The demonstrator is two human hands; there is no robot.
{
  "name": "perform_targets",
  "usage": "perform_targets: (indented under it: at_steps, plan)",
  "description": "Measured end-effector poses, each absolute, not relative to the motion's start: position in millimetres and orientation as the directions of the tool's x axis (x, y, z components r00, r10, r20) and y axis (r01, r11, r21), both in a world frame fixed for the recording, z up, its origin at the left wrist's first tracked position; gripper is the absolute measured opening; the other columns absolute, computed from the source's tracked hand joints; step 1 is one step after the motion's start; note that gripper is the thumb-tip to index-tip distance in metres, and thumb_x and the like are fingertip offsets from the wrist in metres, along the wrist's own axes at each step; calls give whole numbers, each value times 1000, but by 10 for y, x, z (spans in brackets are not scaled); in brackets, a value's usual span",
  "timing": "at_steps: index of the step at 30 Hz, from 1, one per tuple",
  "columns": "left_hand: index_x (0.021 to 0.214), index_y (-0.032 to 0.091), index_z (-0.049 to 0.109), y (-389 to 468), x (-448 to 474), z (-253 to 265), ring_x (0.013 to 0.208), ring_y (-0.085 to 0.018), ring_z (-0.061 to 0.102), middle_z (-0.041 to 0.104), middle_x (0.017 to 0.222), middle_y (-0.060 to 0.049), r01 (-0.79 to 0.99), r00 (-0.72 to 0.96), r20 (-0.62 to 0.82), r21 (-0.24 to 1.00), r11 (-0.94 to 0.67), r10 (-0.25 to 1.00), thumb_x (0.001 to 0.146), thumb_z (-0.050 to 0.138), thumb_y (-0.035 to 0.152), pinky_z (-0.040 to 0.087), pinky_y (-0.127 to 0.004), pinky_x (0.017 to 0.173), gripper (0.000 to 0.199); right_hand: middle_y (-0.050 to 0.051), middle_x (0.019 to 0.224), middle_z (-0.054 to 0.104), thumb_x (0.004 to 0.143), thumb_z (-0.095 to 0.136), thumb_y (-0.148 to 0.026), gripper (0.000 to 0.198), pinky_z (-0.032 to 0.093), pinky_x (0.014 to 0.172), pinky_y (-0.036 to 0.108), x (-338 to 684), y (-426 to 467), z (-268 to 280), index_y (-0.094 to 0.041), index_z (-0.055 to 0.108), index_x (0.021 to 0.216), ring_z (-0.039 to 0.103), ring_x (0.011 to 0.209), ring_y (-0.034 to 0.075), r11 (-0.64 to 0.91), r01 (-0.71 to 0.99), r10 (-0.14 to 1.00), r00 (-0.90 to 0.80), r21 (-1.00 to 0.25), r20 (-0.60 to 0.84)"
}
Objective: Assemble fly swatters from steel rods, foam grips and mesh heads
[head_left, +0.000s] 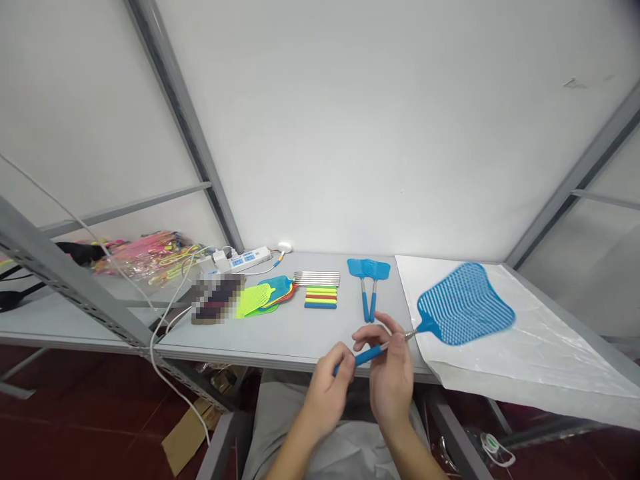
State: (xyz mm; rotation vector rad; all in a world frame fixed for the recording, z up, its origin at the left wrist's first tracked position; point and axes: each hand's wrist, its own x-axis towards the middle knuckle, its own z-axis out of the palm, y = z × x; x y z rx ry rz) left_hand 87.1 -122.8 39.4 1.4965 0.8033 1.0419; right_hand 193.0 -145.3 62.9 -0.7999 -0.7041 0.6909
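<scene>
A blue fly swatter (465,305) is held in front of me, its slotted head out to the right over a white sheet. My left hand (330,380) is closed around the end of its blue grip. Thumb and fingers of my right hand (391,360) pinch the metal shaft between grip and head. Just beyond lie two finished-looking blue fly swatters (369,270), heads overlapping. To their left are several coloured grip sleeves (321,298) in a row, with several metal rods (317,279) behind them. Loose swatter heads (265,297) in yellow, blue, red and green are piled further left.
A white sheet (530,347) covers the table's right part. At the back left sit a power strip (245,258) and a white cable (155,360) that hangs past the table edge. Bagged colourful items (155,257) lie far left, beyond a metal post (75,290).
</scene>
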Motion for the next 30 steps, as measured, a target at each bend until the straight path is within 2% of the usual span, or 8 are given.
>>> perform_targets:
  at_steps: [3, 5, 7, 11, 14, 20, 26, 30]
  plan:
    - [97, 20, 55, -1287, 879, 461, 88, -16, 56, 61, 91, -2, 73, 543, 132, 976, -203, 830, 99, 40, 43, 43, -26, 79, 27, 3, 93, 67, 100, 34, -45, 39, 47, 76, 31, 1958, -1372, 517, -22, 51, 127, 57, 77, 15, 368, -231, 865, 440, -901, 241]
    - [117, 22, 52, -1283, 887, 472, 114, -20, 53, 60, 116, -7, 155, 559, 111, 960, -235, 822, 100, 38, 41, 39, -31, 95, 29, 4, 98, 65, 98, 39, -47, 41, 47, 78, 30, 2008, -1325, 465, -21, 51, 129, 58, 83, 16, 275, -143, 915, 342, -951, 214]
    - [127, 22, 47, -1221, 912, 455, 122, -22, 49, 58, 125, -9, 241, 547, 117, 926, -289, 829, 101, 35, 39, 38, -32, 98, 33, 5, 100, 65, 96, 42, -48, 43, 47, 79, 29, 2087, -1287, 436, -20, 54, 126, 59, 86, 17, 183, -21, 948, 270, -983, 170]
    - [110, 21, 54, -971, 1118, 413, 82, -21, 61, 66, 92, -5, 433, 555, 140, 793, -428, 820, 102, 26, 34, 41, -31, 69, 31, 7, 98, 67, 95, 42, -51, 43, 47, 79, 30, 2307, -1212, 409, -18, 61, 117, 60, 87, 20, 42, 178, 946, 311, -983, 97]
    - [91, 21, 55, -746, 1405, 404, 69, -21, 56, 63, 78, -3, 579, 561, 209, 593, -559, 801, 102, 24, 29, 36, -33, 64, 33, 6, 85, 68, 96, 39, -52, 44, 46, 69, 29, 2517, -1145, 380, -18, 66, 100, 60, 76, 20, -23, 305, 931, 354, -952, 90]
    - [82, 18, 57, -283, 1889, 427, 84, -23, 53, 59, 87, -6, 652, 607, 355, 290, -701, 711, 96, 36, 20, 37, -37, 72, 25, 8, 96, 71, 95, 42, -48, 37, 49, 73, 31, 2882, -1001, 189, -20, 66, 101, 65, 82, 22, -111, 406, 852, 509, -907, 124]
    - [88, 16, 61, 5, 2022, 383, 104, -27, 50, 59, 108, -10, 685, 581, 373, 256, -682, 724, 92, 40, 17, 40, -44, 85, 21, 4, 79, 69, 92, 48, -44, 36, 52, 61, 30, 2943, -910, -62, -19, 64, 112, 65, 66, 20, -195, 424, 837, 541, -884, 75]
    - [90, 16, 64, 19, 2064, 267, 117, -31, 46, 57, 125, -12, 688, 564, 389, 265, -675, 728, 90, 44, 16, 38, -49, 95, 19, 6, 96, 69, 95, 44, -38, 47, 55, 63, 29, 2927, -880, -100, -22, 47, 139, 67, 73, 18, -197, 509, 823, 551, -838, 141]
